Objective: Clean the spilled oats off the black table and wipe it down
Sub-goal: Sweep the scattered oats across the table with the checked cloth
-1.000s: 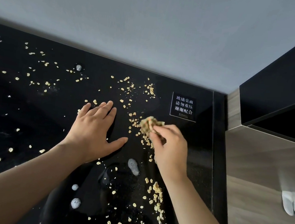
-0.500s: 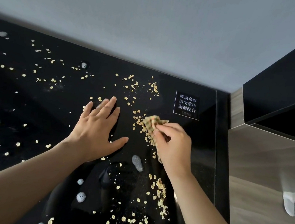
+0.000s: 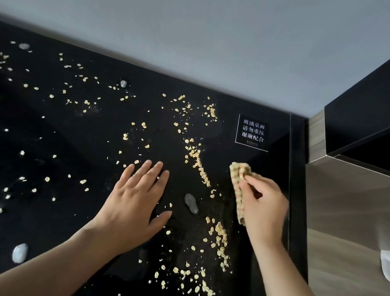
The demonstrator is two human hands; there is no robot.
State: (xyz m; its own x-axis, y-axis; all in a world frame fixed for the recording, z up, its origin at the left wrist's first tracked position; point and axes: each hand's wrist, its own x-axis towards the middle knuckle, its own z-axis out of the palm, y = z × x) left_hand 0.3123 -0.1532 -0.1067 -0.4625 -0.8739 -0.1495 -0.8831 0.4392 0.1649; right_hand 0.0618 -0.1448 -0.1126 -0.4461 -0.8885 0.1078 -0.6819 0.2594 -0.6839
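1. Pulling away to the right, the right hand [image 3: 264, 204] has carried the folded checked yellow and green cloth [image 3: 239, 175] off the thick line of pale spilled oat flakes [image 3: 197, 162], where it was working 0.5 s ago. It is now near the right edge of the glossy black glass table [image 3: 45, 130], on the near side of the small white-lettered label [image 3: 253, 132].
2. That hand grips the cloth, fingers and thumb curled round its folded bulk, and the cloth's far end sticks out past the fingertips. I cannot tell whether the cloth touches the glass.
3. The left hand [image 3: 137, 199] stays flat on the table, fingers straight and together, thumb spread, holding nothing.
4. My reading is that 1 stroke has ended and the hand is resetting for another push leftward, so the job is at an early stage. Flakes remain scattered far left, near left and in a second band beside the right forearm.
5. The oat line lies just left of the cloth, between the 2 hands, running from far to near. A grey wet blob [image 3: 191, 203] sits between the left thumb and the line's near end.
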